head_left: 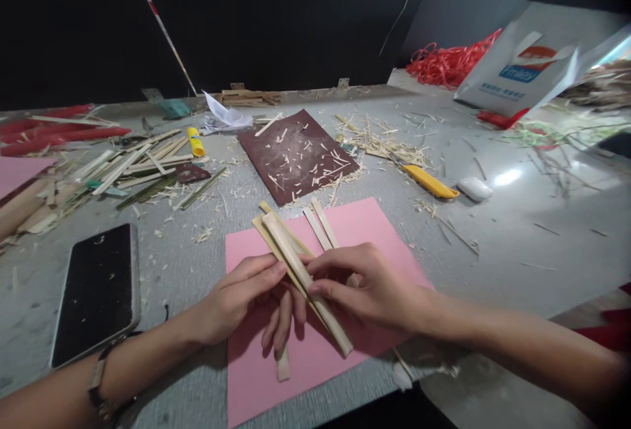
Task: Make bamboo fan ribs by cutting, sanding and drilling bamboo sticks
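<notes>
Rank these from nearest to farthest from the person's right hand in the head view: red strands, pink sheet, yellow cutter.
1. Pink sheet, beneath the right hand.
2. Yellow cutter, beyond the sheet, rightward.
3. Red strands, far back right.

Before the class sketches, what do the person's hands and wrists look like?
The left hand and right hand are bare, with no sleeves in view. A narrow dark bracelet with a paler section circles the left wrist; the right shows none.

At two o'clock, on the white bag, I read a word like "Fmiley" on a blue patch; the characters below are too blurred. On the yellow tube, at ten o'clock, the print is illegible for me.
</notes>
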Demonstrator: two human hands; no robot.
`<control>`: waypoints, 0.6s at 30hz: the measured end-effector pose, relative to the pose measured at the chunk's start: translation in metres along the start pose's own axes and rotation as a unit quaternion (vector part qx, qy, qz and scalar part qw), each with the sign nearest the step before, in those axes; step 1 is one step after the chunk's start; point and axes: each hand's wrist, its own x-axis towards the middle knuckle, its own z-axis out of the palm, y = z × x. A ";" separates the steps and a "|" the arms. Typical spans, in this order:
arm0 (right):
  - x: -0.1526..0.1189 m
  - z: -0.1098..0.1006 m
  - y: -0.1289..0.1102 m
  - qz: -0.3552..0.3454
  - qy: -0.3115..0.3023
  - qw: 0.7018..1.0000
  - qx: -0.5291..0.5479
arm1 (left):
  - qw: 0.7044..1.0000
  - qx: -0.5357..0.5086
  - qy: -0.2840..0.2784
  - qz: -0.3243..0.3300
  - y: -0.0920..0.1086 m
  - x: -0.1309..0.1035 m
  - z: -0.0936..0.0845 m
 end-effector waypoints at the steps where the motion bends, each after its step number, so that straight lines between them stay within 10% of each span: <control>1: 0.000 0.000 0.000 0.016 -0.003 1.000 0.013 | 1.000 0.010 0.004 -0.005 0.001 0.001 0.000; 18: 0.000 0.000 -0.007 0.088 -0.013 0.996 0.023 | 0.994 0.062 0.084 0.014 0.005 0.006 0.004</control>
